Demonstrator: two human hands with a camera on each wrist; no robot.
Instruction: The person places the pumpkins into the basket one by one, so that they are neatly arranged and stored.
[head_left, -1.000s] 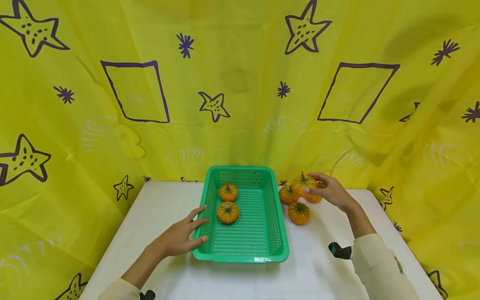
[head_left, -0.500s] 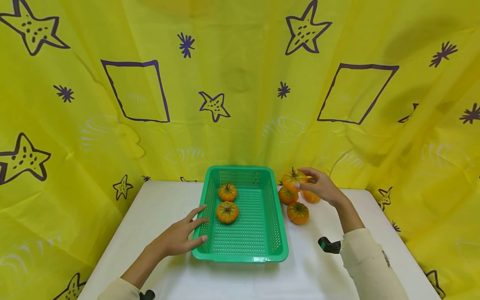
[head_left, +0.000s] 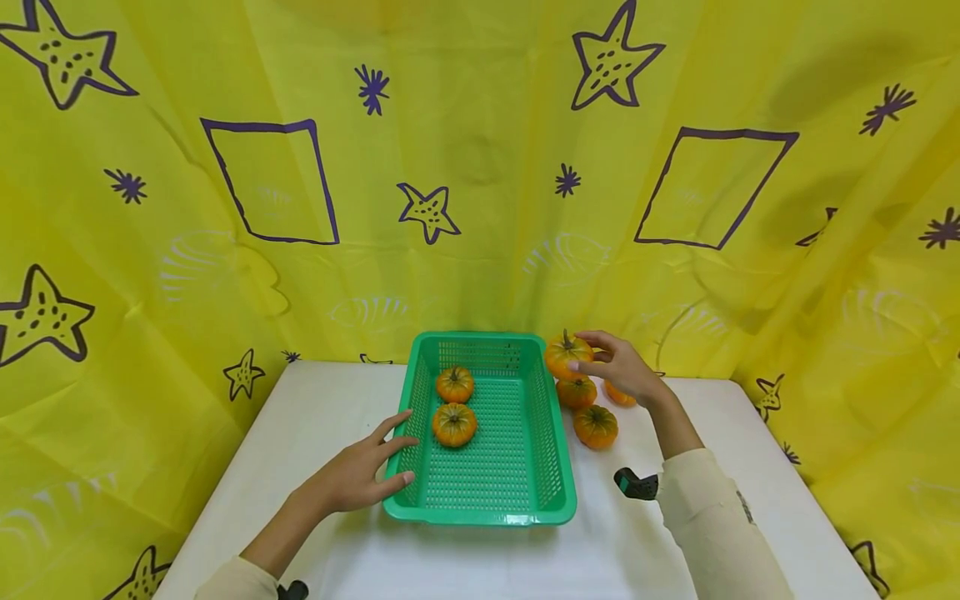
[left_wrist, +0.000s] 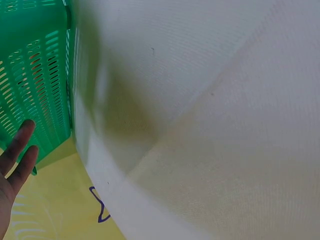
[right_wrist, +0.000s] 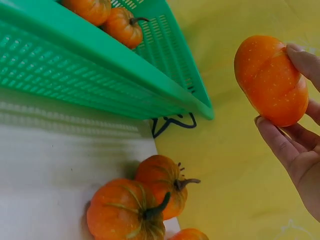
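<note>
A small orange pumpkin is pinched between the thumb and fingers of my right hand, raised just past the right rim of the green basket. In the right wrist view the held pumpkin hangs well off the table. Two more pumpkins lie inside the basket, one behind the other: a rear one and a front one. My left hand has its fingers spread at the basket's left rim; the left wrist view shows those fingers against the slotted side wall.
Right of the basket, three pumpkins sit on the white table: one near the rim, one in front, and one partly hidden by the right hand. A yellow patterned curtain encloses the back and sides.
My right hand has carried the pumpkin leftward and slightly up, from over the loose pumpkins to beside the basket's back right rim. The left hand has stayed in place.
</note>
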